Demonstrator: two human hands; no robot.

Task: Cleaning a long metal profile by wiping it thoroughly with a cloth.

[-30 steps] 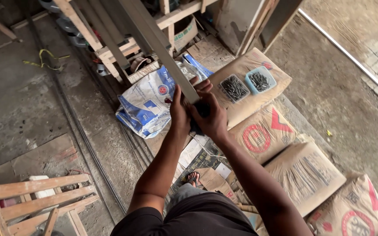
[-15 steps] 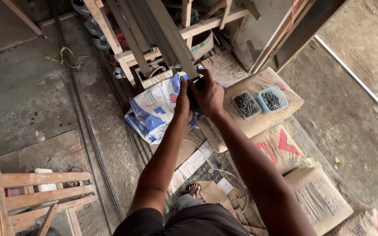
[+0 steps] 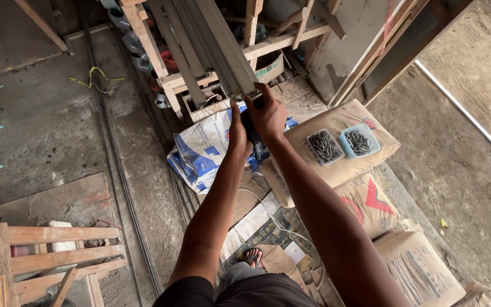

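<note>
Now both hands [image 3: 254, 122] higher on channel [image 3: 223, 45].

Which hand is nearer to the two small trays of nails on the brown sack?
Right. The right hand is beside the sack's near edge, nearer the trays of nails. The left hand is on its far side, over the white and blue bag.

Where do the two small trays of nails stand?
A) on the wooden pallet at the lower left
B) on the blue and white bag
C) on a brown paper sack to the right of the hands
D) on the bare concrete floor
C: the clear tray and the blue tray, both full of dark nails, rest side by side on a brown paper sack to the right of the hands.
</note>
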